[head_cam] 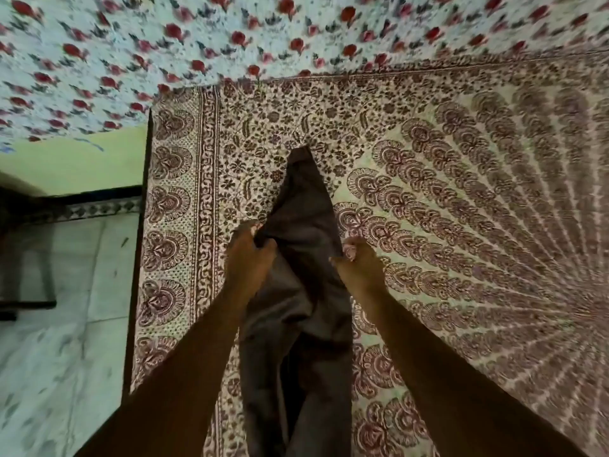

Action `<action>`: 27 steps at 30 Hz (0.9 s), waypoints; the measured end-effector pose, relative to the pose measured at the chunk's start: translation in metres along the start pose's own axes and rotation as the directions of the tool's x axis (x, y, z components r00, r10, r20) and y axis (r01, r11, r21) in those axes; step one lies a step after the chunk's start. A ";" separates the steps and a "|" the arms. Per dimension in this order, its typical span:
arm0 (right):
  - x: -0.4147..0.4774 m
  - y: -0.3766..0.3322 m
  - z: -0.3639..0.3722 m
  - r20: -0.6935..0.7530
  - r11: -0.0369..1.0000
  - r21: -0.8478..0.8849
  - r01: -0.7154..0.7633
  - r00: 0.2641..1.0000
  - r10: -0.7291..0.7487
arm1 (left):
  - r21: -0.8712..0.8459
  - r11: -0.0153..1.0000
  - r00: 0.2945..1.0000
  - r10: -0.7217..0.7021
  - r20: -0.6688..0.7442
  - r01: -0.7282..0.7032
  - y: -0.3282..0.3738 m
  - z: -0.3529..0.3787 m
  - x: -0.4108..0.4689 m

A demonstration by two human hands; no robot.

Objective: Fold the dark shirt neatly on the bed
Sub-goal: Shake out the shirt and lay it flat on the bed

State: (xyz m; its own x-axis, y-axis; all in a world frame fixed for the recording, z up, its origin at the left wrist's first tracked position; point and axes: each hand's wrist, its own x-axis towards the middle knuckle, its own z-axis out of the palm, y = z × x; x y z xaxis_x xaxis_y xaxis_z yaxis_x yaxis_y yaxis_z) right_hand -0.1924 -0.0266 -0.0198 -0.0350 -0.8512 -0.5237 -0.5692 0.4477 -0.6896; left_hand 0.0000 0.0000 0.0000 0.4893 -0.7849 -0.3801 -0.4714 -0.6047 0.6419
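The dark grey shirt (303, 225) hangs bunched in a long narrow shape over the bed (461, 192), which is covered with a maroon-and-cream patterned sheet. Its far tip points away from me and its lower part drops out of view at the bottom edge. My left hand (248, 255) grips the shirt's left edge with closed fingers. My right hand (357, 262) pinches the shirt's right edge at about the same height. Both forearms reach in from the bottom of the head view. The frame is somewhat blurred.
A white cloth with red flowers (197, 44) lies across the far side of the bed. The bed's dark left edge (141, 225) borders a pale tiled floor (66, 341). Dark furniture legs (29, 258) stand at far left by a green wall.
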 end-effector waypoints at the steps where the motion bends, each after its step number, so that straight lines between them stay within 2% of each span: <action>1: 0.012 -0.001 0.009 -0.014 1.000 -0.002 -0.010 1.000 0.010 | 0.024 0.999 0.998 -0.038 0.041 0.037 -0.006 0.004 0.012; 5: 0.040 -0.009 0.034 -0.068 0.996 -0.022 0.089 0.994 -0.091 | 0.034 0.988 0.982 -0.151 0.117 0.148 -0.023 0.014 0.040; 7: 0.038 -0.013 0.045 0.021 0.973 -0.036 0.226 0.974 -0.225 | 0.019 0.979 0.976 -0.203 0.079 0.202 -0.036 0.015 0.046; 9: 0.032 -0.017 0.052 0.197 0.936 -0.031 0.351 0.920 -0.338 | 0.053 0.972 0.973 -0.231 0.032 0.229 -0.047 0.012 0.047; 11: 0.035 -0.014 0.060 0.363 0.947 0.035 0.319 0.879 -0.310 | 0.045 0.968 0.969 -0.245 -0.011 0.245 -0.059 0.009 0.049; 13: 0.037 -0.017 0.065 0.429 0.962 0.247 0.118 0.876 -0.218 | 0.033 0.967 0.968 -0.250 -0.030 0.251 -0.065 0.006 0.050; 14: 0.041 -0.019 0.067 0.400 0.943 0.332 0.035 0.900 -0.174 | 0.027 0.965 0.966 -0.259 -0.027 0.259 -0.066 0.004 0.051; 15: 0.048 -0.021 0.069 0.308 0.924 0.382 0.013 0.941 -0.140 | 0.015 0.964 0.964 -0.265 -0.032 0.266 -0.067 0.003 0.051; 17: 0.072 -0.026 0.073 0.070 0.964 0.253 0.076 0.993 -0.097 | -0.045 0.958 0.957 -0.285 -0.045 0.283 -0.069 -0.001 0.052; 18: 0.083 -0.029 0.074 0.029 0.985 0.143 0.094 0.995 -0.099 | -0.093 0.952 0.954 -0.297 -0.042 0.293 -0.070 -0.004 0.051; 19: 0.093 -0.034 0.077 0.050 0.993 0.025 0.112 0.992 -0.113 | -0.145 0.943 0.952 -0.305 -0.029 0.298 -0.072 -0.005 0.052; 21: 0.107 -0.044 0.085 0.185 0.969 -0.184 0.166 0.974 -0.132 | -0.281 0.897 0.937 -0.348 0.026 0.341 -0.085 -0.007 0.058; 23: 0.109 -0.056 0.093 0.291 0.933 -0.282 0.224 0.946 -0.140 | -0.434 0.806 0.910 -0.401 0.100 0.403 -0.097 -0.010 0.068; 25: 0.109 -0.062 0.099 0.322 0.953 -0.166 0.252 0.928 -0.189 | -0.477 0.767 0.900 -0.409 0.151 0.429 -0.091 -0.018 0.066; 27: 0.103 -0.060 0.101 0.294 0.979 0.046 0.198 0.934 -0.202 | -0.436 0.797 0.907 -0.393 0.154 0.419 -0.084 -0.026 0.059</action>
State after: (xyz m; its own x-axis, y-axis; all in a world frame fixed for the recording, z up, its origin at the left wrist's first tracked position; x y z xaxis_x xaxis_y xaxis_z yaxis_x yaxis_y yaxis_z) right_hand -0.0792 -0.1131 -0.0827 0.3241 -0.8051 -0.4968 -0.5269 0.2825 -0.8016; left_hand 0.0875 0.0084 -0.0590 0.5155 -0.4951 -0.6994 0.1493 -0.7518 0.6422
